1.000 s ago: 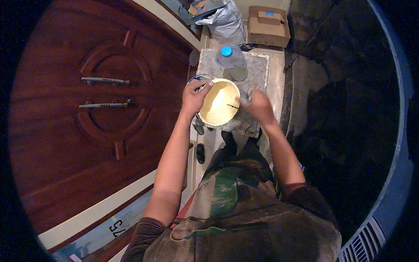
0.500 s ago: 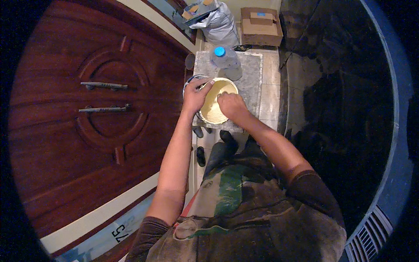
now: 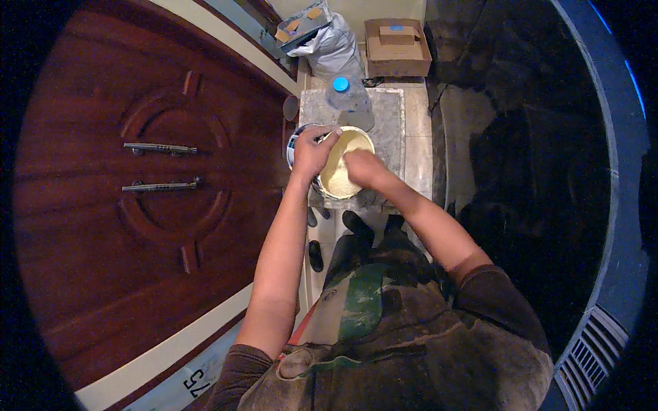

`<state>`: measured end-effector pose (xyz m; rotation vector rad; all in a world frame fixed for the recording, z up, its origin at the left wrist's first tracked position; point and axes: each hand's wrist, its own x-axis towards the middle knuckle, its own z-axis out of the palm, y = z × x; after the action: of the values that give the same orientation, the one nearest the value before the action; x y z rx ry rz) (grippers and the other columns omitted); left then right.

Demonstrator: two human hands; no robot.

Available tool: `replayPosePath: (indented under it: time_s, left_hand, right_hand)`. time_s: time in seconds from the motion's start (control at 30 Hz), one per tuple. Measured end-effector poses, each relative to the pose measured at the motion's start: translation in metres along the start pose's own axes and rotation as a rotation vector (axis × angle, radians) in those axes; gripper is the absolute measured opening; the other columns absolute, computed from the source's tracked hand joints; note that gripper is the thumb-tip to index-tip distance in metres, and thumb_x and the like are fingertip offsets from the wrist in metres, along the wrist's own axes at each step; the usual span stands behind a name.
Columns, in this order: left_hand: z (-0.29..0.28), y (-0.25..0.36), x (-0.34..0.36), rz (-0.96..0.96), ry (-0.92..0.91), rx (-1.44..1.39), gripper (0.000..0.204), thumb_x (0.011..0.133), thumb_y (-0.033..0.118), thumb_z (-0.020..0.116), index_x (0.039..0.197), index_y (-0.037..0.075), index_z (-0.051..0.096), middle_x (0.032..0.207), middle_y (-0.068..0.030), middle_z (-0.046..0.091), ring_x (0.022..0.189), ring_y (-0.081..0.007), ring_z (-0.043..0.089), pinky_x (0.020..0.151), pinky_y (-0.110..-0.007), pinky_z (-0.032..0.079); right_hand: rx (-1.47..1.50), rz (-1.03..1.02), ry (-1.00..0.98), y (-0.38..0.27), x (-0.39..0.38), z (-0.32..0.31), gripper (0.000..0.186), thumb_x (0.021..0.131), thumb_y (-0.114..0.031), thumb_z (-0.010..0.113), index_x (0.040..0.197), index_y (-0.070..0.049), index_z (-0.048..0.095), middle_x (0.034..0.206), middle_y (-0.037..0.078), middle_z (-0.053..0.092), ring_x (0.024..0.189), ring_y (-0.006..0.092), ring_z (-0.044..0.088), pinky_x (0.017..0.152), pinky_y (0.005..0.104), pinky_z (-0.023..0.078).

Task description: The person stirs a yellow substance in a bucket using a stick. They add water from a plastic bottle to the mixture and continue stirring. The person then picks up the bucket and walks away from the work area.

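A round bucket (image 3: 354,141) with a pale yellow inside stands tilted toward me on a stone-like slab table (image 3: 389,147). My left hand (image 3: 313,155) is closed on its left rim, thumb along the edge. Inside the bucket, my right hand (image 3: 364,169) is curled with the fingers turned down. What it grips, if anything, is hidden behind the knuckles. Pale yellow stuff coats the bucket's wall. Just beyond stands a clear plastic bottle (image 3: 350,104) with a blue cap.
A white sack (image 3: 337,55) with a tray (image 3: 301,31) on it stands at the far end, beside an open cardboard box (image 3: 397,67). A dark red door (image 3: 75,109) with metal handles fills the left. Black footwear (image 3: 315,255) lies below the table.
My right hand has shifted slightly within the bucket. The left hand keeps its hold on the rim. The whole view has moved a little.
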<state>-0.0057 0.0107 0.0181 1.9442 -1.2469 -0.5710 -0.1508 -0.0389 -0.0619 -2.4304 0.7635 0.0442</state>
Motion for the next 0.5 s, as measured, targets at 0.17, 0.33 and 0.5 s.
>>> replayPosePath:
  time_s: [0.17,0.33,0.5]
  left_hand:
    - [-0.001,0.004,-0.003,-0.016,0.004,0.041,0.026,0.085,0.027,0.074,0.103,0.008,0.077,0.1,-0.0184,0.072,0.094,-0.0292,0.067,0.086,-0.035,0.05]
    - [0.001,-0.001,-0.002,-0.003,0.008,-0.008,0.026,0.084,0.026,0.074,0.104,0.008,0.077,0.1,-0.0189,0.072,0.094,-0.0289,0.068,0.086,-0.035,0.05]
    - [-0.002,-0.002,-0.002,-0.054,0.009,-0.001,0.027,0.084,0.027,0.075,0.103,0.008,0.077,0.1,-0.0189,0.072,0.094,-0.0287,0.068,0.086,-0.035,0.05]
  right_hand:
    - [-0.014,-0.091,-0.106,-0.006,-0.01,-0.012,0.02,0.079,-0.006,0.059,0.095,0.003,0.069,0.092,0.026,0.069,0.088,0.0408,0.069,0.078,0.0496,0.055]
    - [0.039,0.015,0.165,-0.002,-0.006,-0.012,0.018,0.075,-0.007,0.062,0.089,0.002,0.069,0.09,0.027,0.068,0.086,0.0421,0.068,0.076,0.05,0.055]
    - [0.088,0.012,0.193,0.003,-0.001,0.001,0.016,0.075,-0.008,0.061,0.085,0.003,0.068,0.087,0.027,0.068,0.084,0.0416,0.068,0.076,0.0496,0.055]
